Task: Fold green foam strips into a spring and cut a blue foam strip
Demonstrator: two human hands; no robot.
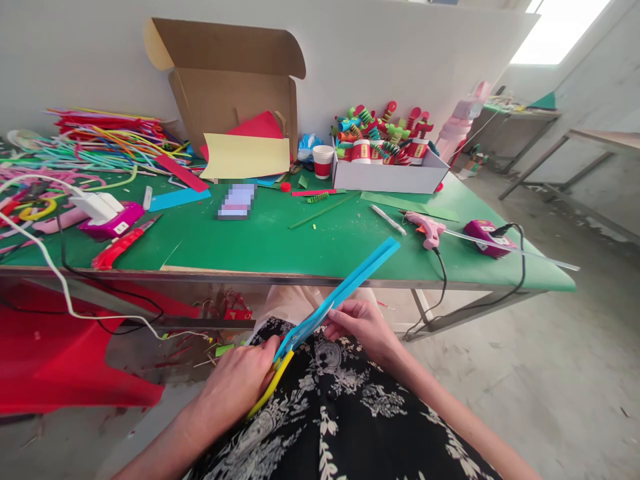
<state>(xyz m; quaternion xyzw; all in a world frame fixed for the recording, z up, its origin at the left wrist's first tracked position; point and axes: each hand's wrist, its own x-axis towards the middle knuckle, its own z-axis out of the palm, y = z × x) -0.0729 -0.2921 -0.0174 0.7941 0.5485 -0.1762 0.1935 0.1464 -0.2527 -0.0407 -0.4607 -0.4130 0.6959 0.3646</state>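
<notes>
My left hand (243, 377) is wrapped round a pair of scissors with yellow handles (274, 387), held over my lap. Their blades lie along a long blue paper strip (357, 272), which is slit lengthwise over part of its run. The strip slants up to the right, its far end over the table's front edge. With fingertips pinched together, my right hand (363, 327) holds the strip's lower edge close to the blade tips. My left palm hides part of the scissors' handles.
On the green table (240, 247) lie a pink glue gun (427, 229), a white pen (389, 219), red-handled scissors (123, 248) and a phone (237, 201). Behind stand a white box (390, 179) of paper figures, a paper cup (323, 162) and an open carton (233, 90). Cables hang over the front edge.
</notes>
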